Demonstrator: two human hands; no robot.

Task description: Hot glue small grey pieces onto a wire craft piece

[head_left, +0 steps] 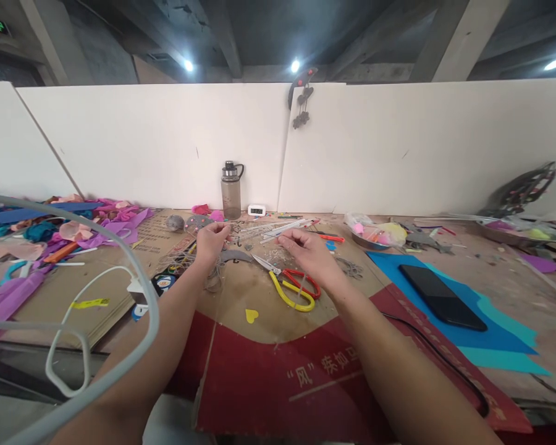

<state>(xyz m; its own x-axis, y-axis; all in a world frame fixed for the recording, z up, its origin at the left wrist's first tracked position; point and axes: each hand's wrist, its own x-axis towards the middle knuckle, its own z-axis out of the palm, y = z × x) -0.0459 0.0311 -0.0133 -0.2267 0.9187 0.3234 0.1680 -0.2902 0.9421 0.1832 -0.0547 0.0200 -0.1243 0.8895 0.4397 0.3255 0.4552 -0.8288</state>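
My left hand [212,242] is pinched above the cardboard, beside a grey curved piece [236,254] and a tangle of grey string [213,278]. Across from it, my right hand [308,252] is also closed in a pinch, above the scissors. Whatever lies between the fingertips of either hand is too thin to make out. The scissors [291,285], with one red and one yellow handle, lie with blades apart on the cardboard sheet [241,383]. A yellow paper heart [251,316] rests nearer to me.
Behind the hands stand a water bottle [231,194] and a small white clock [256,211]. A black phone [442,296] lies on blue sheets at right. Crumpled purple paper [125,222] covers the left side, and a white cable [155,309] loops in front.
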